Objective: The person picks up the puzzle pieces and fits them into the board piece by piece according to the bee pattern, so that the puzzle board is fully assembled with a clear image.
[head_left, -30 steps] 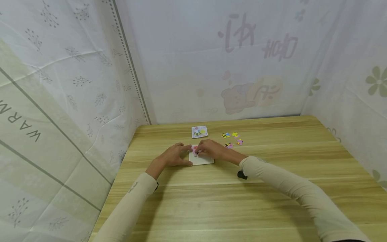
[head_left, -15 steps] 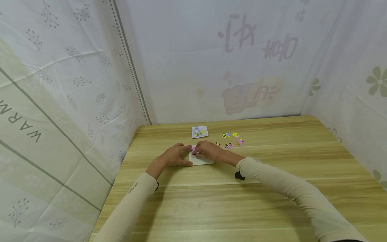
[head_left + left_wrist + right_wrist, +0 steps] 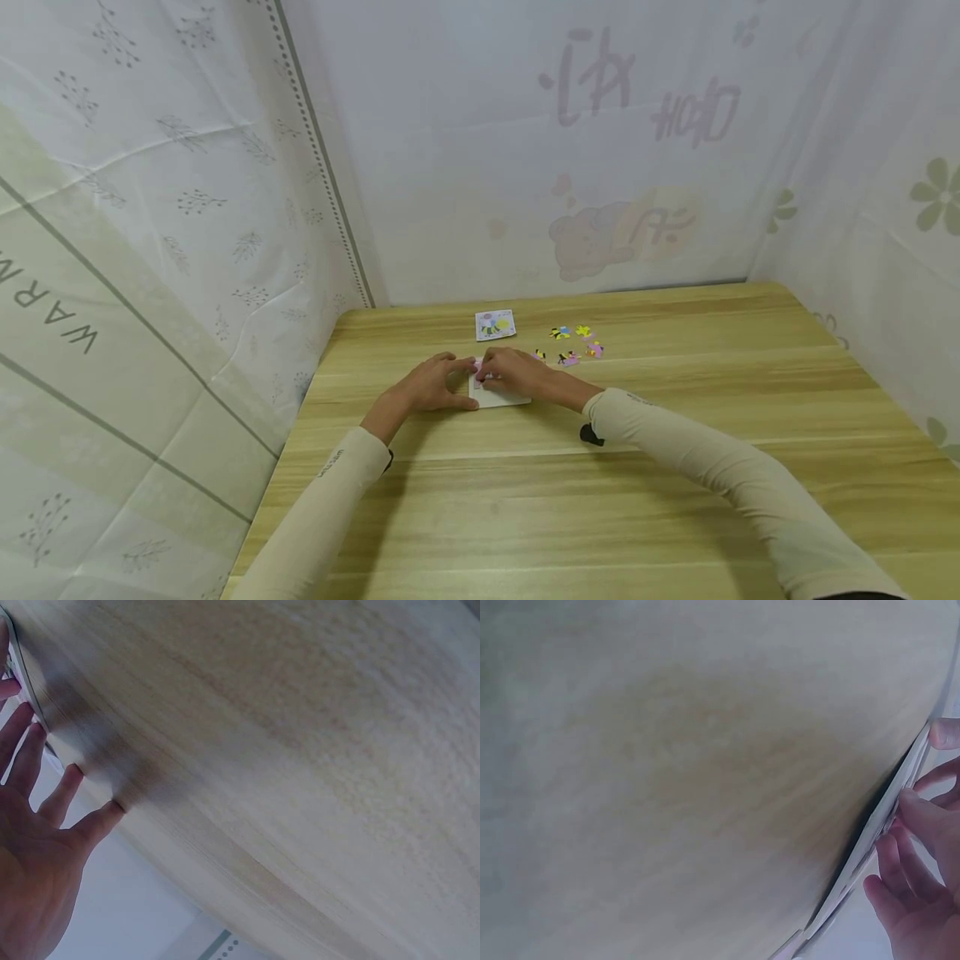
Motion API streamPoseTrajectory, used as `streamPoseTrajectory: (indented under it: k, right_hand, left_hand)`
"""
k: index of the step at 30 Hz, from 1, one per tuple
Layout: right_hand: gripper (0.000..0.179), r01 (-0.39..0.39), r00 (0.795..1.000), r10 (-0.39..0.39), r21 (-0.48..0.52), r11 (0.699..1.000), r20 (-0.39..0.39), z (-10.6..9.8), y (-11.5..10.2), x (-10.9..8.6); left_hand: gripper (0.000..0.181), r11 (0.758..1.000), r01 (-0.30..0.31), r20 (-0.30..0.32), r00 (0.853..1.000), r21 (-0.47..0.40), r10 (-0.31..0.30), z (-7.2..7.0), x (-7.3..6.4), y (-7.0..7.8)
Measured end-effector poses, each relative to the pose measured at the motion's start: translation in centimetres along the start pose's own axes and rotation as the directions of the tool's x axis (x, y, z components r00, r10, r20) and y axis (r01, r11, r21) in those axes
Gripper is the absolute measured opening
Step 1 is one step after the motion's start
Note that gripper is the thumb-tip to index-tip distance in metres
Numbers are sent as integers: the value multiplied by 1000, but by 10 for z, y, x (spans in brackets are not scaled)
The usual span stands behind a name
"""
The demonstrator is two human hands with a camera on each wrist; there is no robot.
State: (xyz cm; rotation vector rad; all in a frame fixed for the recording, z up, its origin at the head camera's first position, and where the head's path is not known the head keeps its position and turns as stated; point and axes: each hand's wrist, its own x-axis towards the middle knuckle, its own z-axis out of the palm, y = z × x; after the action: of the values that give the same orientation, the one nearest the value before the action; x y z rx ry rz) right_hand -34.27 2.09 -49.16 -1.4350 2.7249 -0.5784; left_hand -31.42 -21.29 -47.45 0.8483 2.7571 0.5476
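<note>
A small white puzzle board (image 3: 512,399) lies on the table between both hands in the head view. My left hand (image 3: 429,387) rests at the board's left side, thumb at its near corner; the left wrist view shows that hand (image 3: 34,847) with straight, spread fingers. Over the board's upper left, my right hand (image 3: 514,372) pinches a small puzzle piece, mostly hidden under the fingertips. Pink puzzle pieces (image 3: 477,385) show beside those fingertips. From the right wrist, the thumb and index finger of that hand (image 3: 930,855) meet at the board's surface (image 3: 866,844).
A picture card with a bee (image 3: 495,326) lies behind the board. To the right are several loose puzzle pieces, among them a yellow piece (image 3: 583,331), a black-and-yellow piece (image 3: 559,333) and a pink piece (image 3: 594,350). Curtains (image 3: 525,167) hang behind the wooden table (image 3: 480,500).
My right hand has shifted slightly left on the board, uncovering a loose piece to its right. My left hand has stayed in place.
</note>
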Motion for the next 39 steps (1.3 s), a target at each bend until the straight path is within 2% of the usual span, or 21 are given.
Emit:
streamPoseTrajectory:
  k: [17,23,30,39]
  right_hand:
    - [22,-5,1000,5,-15,1000,20,-1,0,-1]
    - [22,-15,1000,15,34,999,-12,-7,4,-4]
    - [24,-85,995,89,104,991,-38,-22,20,-19]
    - [28,-207,973,215,88,974,-89,-46,50,-43]
  left_hand:
    - [87,1000,26,10,1000,2,-26,-1,-1,-2]
    - [81,1000,8,1,1000,10,-8,1,-1,-4]
    - [78,1000,-3,2,1000,15,3,3,1,-5]
    - [74,1000,-24,21,1000,7,24,0,3,-1]
